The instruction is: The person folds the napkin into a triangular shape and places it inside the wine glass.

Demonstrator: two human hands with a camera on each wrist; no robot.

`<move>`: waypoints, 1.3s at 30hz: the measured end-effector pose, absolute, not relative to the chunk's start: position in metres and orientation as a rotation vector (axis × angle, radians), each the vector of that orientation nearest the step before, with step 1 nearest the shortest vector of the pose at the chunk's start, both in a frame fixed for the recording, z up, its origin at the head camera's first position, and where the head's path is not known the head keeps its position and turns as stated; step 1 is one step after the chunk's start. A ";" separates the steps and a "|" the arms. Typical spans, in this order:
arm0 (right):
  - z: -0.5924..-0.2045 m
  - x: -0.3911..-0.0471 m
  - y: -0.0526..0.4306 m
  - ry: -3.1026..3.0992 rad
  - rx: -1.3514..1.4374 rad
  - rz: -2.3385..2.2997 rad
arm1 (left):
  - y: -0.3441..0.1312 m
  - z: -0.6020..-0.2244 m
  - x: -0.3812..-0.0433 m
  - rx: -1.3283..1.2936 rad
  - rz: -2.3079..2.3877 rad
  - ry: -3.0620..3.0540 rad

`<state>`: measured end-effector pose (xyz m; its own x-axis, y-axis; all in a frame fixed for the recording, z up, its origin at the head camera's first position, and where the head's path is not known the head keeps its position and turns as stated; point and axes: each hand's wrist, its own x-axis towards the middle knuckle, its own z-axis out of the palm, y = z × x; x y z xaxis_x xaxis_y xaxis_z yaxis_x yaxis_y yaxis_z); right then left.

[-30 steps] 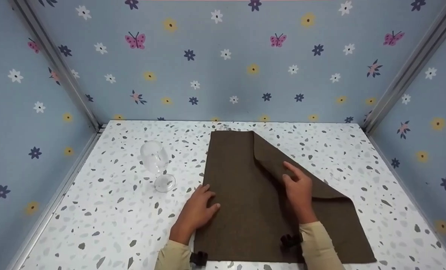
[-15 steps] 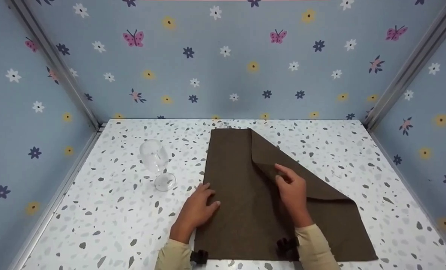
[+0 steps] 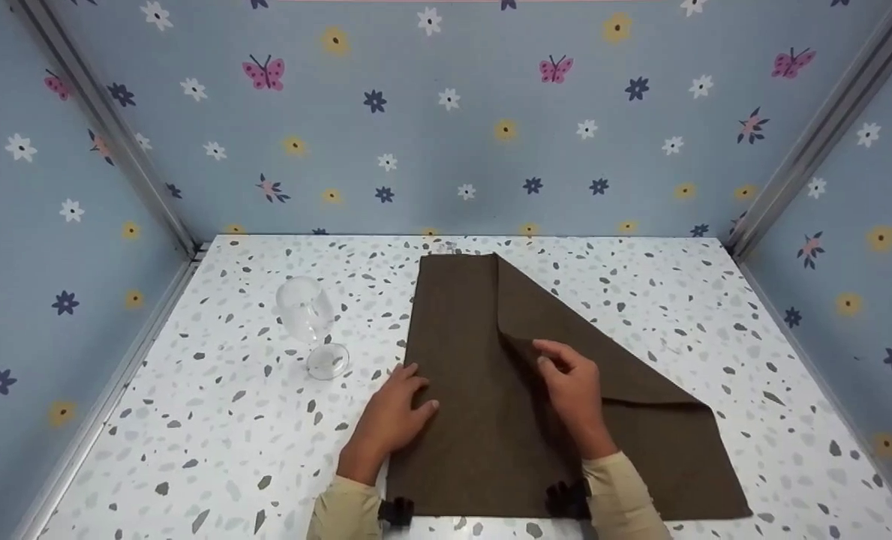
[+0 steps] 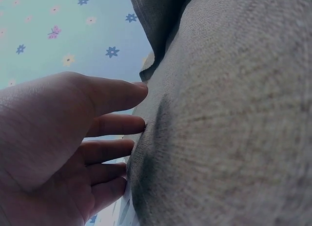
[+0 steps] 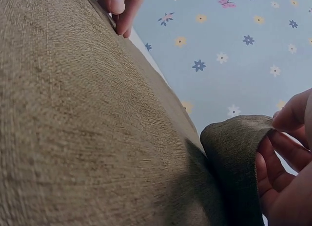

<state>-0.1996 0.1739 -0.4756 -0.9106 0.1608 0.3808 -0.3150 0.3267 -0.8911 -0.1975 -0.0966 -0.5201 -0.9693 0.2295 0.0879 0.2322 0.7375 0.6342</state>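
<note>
A brown cloth [image 3: 468,435] lies spread before me, its far right corner turned back over itself as a flap [image 3: 566,322]. My right hand [image 3: 572,397] pinches the corner of this flap between thumb and fingers, holding it raised above the lower layer. The right wrist view shows the thumb [image 5: 292,111] on the flap's edge, with the other fingers behind the fabric. At the left edge of the cloth rests my left hand [image 3: 389,420], fingers loosely extended. Its fingertips [image 4: 139,123] touch the fabric's side in the left wrist view.
A clear stemmed glass [image 3: 304,307] is left of the cloth, beyond my left hand. The speckled white table [image 3: 213,420] is bounded by flower-patterned walls [image 3: 446,150] at the back and both sides, with metal rails at the corners.
My right hand has moved left and slightly toward me, drawing the flap's corner along so the fold covers more of the cloth. The left hand stays at the edge.
</note>
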 end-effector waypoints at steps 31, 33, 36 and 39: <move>-0.473 -0.192 0.144 -2.219 0.308 1.631 | -0.096 -0.521 -0.200 -0.451 -1.037 -2.872; -0.477 -0.193 0.145 -2.243 0.309 1.622 | -0.095 -0.522 -0.200 -0.454 -1.045 -2.870; -0.490 -0.197 0.146 -2.266 0.319 1.635 | -0.095 -0.523 -0.199 -0.438 -1.049 -2.878; -0.503 -0.202 0.146 -2.272 0.335 1.664 | -0.097 -0.523 -0.198 -0.426 -1.045 -2.886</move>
